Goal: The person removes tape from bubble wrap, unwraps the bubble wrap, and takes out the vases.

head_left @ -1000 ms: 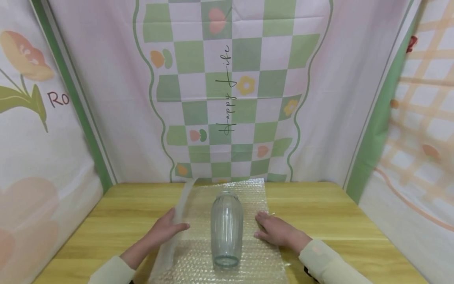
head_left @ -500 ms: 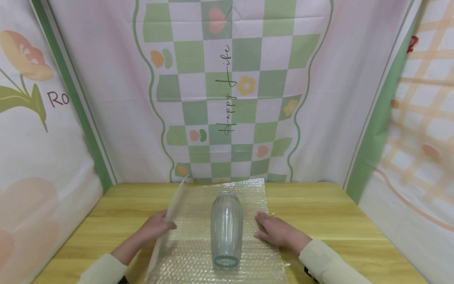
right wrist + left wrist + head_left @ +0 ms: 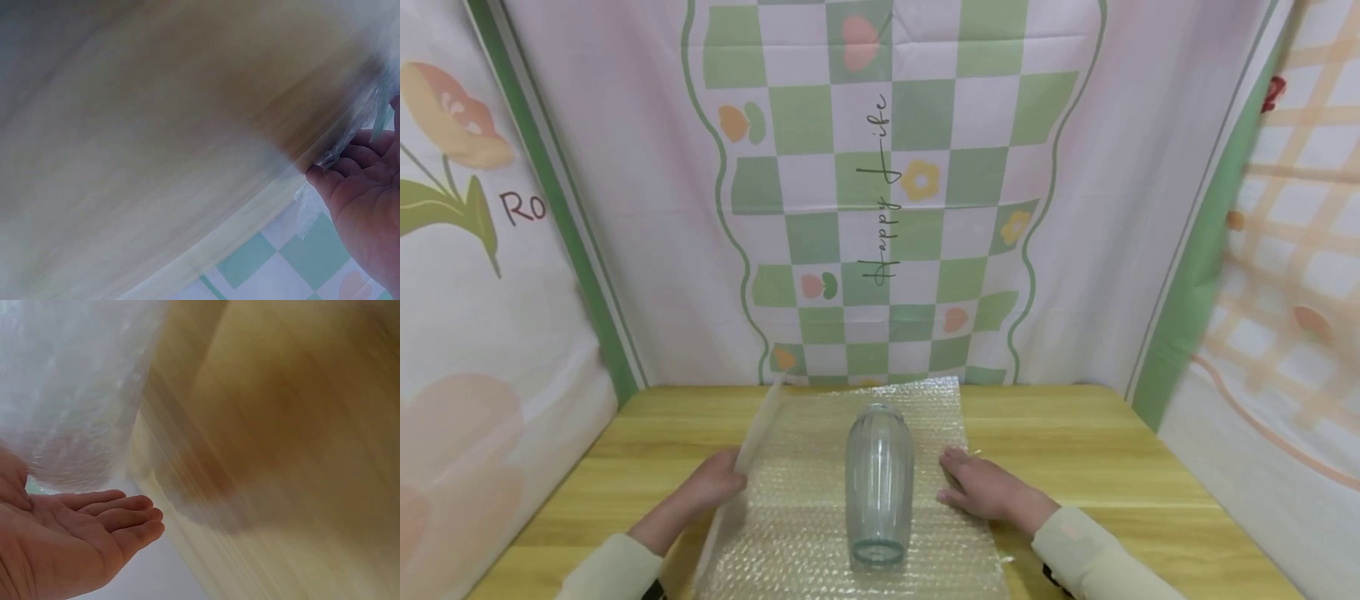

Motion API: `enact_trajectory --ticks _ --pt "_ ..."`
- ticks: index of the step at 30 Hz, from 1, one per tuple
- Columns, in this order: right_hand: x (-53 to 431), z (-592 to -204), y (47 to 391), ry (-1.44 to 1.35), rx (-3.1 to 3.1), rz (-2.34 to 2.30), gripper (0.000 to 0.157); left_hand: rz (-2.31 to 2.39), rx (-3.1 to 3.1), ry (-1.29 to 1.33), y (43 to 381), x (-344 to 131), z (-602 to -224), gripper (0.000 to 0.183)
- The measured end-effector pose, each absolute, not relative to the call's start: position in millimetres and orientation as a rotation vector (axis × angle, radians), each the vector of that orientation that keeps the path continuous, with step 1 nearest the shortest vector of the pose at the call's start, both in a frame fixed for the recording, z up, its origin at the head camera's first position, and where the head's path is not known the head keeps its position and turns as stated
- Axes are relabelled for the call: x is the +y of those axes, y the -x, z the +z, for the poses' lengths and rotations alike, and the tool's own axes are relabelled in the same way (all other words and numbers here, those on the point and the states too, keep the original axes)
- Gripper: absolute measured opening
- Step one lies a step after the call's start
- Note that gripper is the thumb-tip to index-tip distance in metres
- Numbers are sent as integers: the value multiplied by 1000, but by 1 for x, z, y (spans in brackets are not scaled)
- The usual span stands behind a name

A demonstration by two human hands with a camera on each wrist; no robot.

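A ribbed clear glass vase (image 3: 880, 487) lies on its side on a sheet of bubble wrap (image 3: 805, 533), its base toward me. At the sheet's left edge, my left hand (image 3: 706, 485) pinches the raised border between thumb and fingers. The left wrist view shows that hand's fingers (image 3: 125, 519) straight, with the bubble wrap (image 3: 81, 394) between them and the thumb. My right hand (image 3: 988, 486) rests on the sheet's right margin, fingers relaxed. In the right wrist view, the fingers (image 3: 325, 182) lie against the thin plastic edge.
The sheet and vase are on a wood-grain table (image 3: 1075, 442). Behind the table's far edge hangs a green-and-white checked cloth (image 3: 917, 117). Printed cloth walls stand at the left (image 3: 490, 333) and right (image 3: 1285, 275).
My left hand has moved left and drawn the sheet's left border outward, spreading the folded-in part away from the vase. The right hand and the vase have stayed put.
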State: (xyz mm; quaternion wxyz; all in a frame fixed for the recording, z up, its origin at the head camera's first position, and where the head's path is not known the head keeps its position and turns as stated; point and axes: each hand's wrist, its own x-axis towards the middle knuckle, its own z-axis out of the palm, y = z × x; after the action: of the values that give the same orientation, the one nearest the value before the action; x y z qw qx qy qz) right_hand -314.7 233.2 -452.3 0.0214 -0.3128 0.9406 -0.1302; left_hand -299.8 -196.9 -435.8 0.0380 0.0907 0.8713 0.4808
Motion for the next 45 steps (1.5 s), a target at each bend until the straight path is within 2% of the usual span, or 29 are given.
enact_trajectory --ticks 7,16,23,40,45 --pt "233 -452 315 974 2922 -396 66 1414 2701 -255 299 -207 -435 57" --pt "233 -450 314 968 2917 -409 66 1310 2752 -196 297 -217 -430 63" --pt "233 -450 313 948 2899 -415 66 1236 2804 -180 297 -225 -430 55" --pt "233 -452 313 953 2902 -423 66 1079 2834 -48 298 -229 -435 77" --pt "232 -451 311 934 2893 -440 66 1070 2885 -124 301 -230 -442 78"
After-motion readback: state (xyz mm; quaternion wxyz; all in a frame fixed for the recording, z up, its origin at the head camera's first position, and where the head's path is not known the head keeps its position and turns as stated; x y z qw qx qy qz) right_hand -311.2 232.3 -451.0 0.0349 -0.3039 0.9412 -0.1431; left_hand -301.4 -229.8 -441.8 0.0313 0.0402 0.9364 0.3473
